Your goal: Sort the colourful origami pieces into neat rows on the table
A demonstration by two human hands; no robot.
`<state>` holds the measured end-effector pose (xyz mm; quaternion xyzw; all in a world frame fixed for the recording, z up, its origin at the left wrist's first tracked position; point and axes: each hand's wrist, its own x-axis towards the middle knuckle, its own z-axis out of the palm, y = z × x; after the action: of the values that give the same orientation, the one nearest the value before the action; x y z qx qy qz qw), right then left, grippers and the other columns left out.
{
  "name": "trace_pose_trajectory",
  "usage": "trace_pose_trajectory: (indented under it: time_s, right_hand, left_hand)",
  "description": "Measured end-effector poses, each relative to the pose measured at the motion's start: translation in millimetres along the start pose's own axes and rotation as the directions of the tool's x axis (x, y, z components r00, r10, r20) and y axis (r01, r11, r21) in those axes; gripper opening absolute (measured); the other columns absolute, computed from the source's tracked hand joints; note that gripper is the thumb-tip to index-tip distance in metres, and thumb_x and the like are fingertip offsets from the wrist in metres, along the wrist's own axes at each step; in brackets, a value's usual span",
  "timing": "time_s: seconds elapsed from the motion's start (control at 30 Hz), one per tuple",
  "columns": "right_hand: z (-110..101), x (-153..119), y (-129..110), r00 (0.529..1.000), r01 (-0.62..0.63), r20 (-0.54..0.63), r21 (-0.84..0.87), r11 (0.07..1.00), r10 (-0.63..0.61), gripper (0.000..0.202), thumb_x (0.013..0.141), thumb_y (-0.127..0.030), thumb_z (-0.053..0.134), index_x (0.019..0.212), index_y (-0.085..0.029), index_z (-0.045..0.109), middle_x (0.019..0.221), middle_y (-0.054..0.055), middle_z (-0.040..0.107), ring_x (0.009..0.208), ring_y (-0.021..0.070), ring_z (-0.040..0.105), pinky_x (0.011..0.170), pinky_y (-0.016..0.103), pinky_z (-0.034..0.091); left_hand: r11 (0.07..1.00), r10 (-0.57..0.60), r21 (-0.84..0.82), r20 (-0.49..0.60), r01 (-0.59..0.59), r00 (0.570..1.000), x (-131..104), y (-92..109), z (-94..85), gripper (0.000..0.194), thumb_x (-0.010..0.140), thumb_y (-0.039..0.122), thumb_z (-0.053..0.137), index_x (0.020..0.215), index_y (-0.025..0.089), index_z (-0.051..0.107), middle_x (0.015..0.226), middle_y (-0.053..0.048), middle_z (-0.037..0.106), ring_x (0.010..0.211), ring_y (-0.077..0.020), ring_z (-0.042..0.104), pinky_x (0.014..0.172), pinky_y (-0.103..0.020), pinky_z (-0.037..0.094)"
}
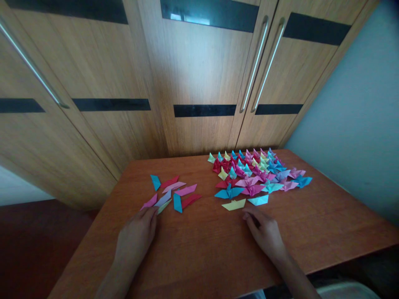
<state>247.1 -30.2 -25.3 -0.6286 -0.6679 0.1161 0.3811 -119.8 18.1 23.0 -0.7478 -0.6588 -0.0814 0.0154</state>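
Note:
My left hand (137, 234) rests at the near edge of a loose group of folded paper strips, its fingers closed together. Its fingertips meet the ends of a magenta folded strip (149, 202) and a light green folded strip (164, 207); whether it grips one is hidden. A lavender folded strip (163, 198) lies just beyond. On the right, my right hand (264, 230) has thumb and forefinger drawn together, with nothing visible between them. Just ahead of those fingertips lies a pale yellow folded paper (233, 204), beside a light cyan folded paper (258, 200).
Rows of origami pieces (249, 170) in several colours cover the table's back right. Red, pink and blue strips, one a blue strip (177, 203), lie on the left. The wooden table (199, 253) backs onto a cabinet (199, 70); a wall (352, 124) stands at right.

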Motion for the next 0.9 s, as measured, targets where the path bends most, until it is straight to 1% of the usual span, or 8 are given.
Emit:
trace_pose_trajectory:
  time_s: [0.2, 0.33, 0.43, 0.5, 0.57, 0.63, 0.8, 0.9]
  right_hand:
    - [0.1, 0.2, 0.5, 1.000, 0.017, -0.010, 0.006, 1.000, -0.017, 0.024, 0.086, -0.027, 0.045, 0.098, -0.022, 0.065, 0.089, 0.004, 0.070, 0.079, 0.0193, 0.067, 0.073, 0.029, 0.054]
    - [-0.1, 0.6, -0.1, 1.000, 0.011, -0.010, 0.006, 1.000, -0.011, 0.024, 0.086, -0.028, 0.046, 0.098, -0.022, 0.065, 0.090, 0.005, 0.070, 0.081, 0.0195, 0.067, 0.074, 0.028, 0.054]
    - [-1.5, 1.2, -2.8, 1.000, -0.008, -0.018, 0.028, 1.000, 0.008, 0.023, 0.085, -0.030, 0.047, 0.096, -0.022, 0.066, 0.088, 0.004, 0.070, 0.080, 0.0195, 0.067, 0.073, 0.028, 0.054]
    - [-2.6, 1.7, -5.7, 1.000, -0.026, -0.017, 0.060, 0.998, 0.027, 0.023, 0.086, -0.030, 0.047, 0.096, -0.022, 0.066, 0.086, 0.004, 0.070, 0.078, 0.0193, 0.067, 0.073, 0.028, 0.054]
    - [-2.6, 2.3, -9.2, 0.999, -0.050, -0.014, 0.099, 0.994, 0.052, 0.023, 0.086, -0.031, 0.047, 0.096, -0.022, 0.066, 0.084, 0.004, 0.070, 0.077, 0.0197, 0.067, 0.073, 0.029, 0.054]
    - [-0.3, 2.8, -13.3, 0.996, -0.083, -0.012, 0.146, 0.986, 0.085, 0.023, 0.087, -0.032, 0.047, 0.095, -0.021, 0.066, 0.084, 0.005, 0.070, 0.077, 0.0203, 0.066, 0.072, 0.029, 0.053]
    - [15.1, 2.1, -32.8, 0.982, -0.179, 0.002, 0.360, 0.916, 0.191, 0.027, 0.087, -0.040, 0.049, 0.094, -0.020, 0.065, 0.077, 0.005, 0.069, 0.071, 0.0198, 0.064, 0.067, 0.029, 0.053]
    - [24.1, -0.6, -52.0, 0.979, -0.195, 0.051, 0.493, 0.848, 0.196, 0.032, 0.089, -0.042, 0.046, 0.098, -0.019, 0.065, 0.079, 0.006, 0.069, 0.071, 0.0180, 0.064, 0.067, 0.028, 0.053]
  left_hand:
    - [0.993, -0.089, -0.081, 0.024, 0.091, 0.996, -1.3, -1.2, 0.1, 0.030, 0.087, 0.030, 0.037, 0.105, 0.021, 0.060, 0.105, -0.009, 0.067, 0.086, -0.0266, 0.065, 0.069, -0.035, 0.049]
    - [0.925, -0.107, -0.378, -0.134, 0.049, 0.985, 2.0, -8.8, 1.3, 0.024, 0.083, 0.039, 0.048, 0.087, 0.021, 0.064, 0.096, -0.006, 0.066, 0.088, -0.0240, 0.062, 0.080, -0.034, 0.047]
    - [0.715, -0.302, -0.682, -0.102, 0.155, 0.948, 6.0, -8.0, -0.8, 0.028, 0.076, 0.047, 0.057, 0.085, 0.021, 0.065, 0.085, -0.003, 0.066, 0.080, -0.0214, 0.061, 0.074, -0.032, 0.047]
    - [0.457, -0.411, -0.859, 0.028, 0.233, 0.911, 8.0, 0.0, -3.0, 0.032, 0.071, 0.048, 0.064, 0.088, 0.021, 0.065, 0.080, 0.000, 0.065, 0.072, -0.0182, 0.060, 0.067, -0.028, 0.047]
    - [0.180, -0.408, -0.952, 0.156, 0.247, 0.900, 8.9, 14.6, -4.5, 0.034, 0.066, 0.044, 0.071, 0.089, 0.019, 0.065, 0.079, 0.002, 0.065, 0.069, -0.0146, 0.059, 0.064, -0.024, 0.046]
    - [-0.010, -0.321, -0.966, 0.248, 0.259, 0.914, 8.7, 34.6, -4.8, 0.033, 0.064, 0.038, 0.075, 0.087, 0.018, 0.064, 0.077, 0.002, 0.065, 0.066, -0.0117, 0.059, 0.063, -0.021, 0.046]
    - [-0.173, -0.089, -0.913, 0.389, 0.370, 0.917, 4.3, 95.2, -1.6, 0.024, 0.065, 0.030, 0.076, 0.079, 0.016, 0.063, 0.071, 0.000, 0.064, 0.072, -0.0138, 0.063, 0.066, -0.022, 0.048]
    - [-0.218, 0.024, -0.901, 0.380, 0.376, 0.925, -0.2, 129.1, 2.2, 0.024, 0.069, 0.029, 0.073, 0.089, 0.016, 0.065, 0.077, -0.002, 0.067, 0.078, -0.0156, 0.064, 0.071, -0.024, 0.048]
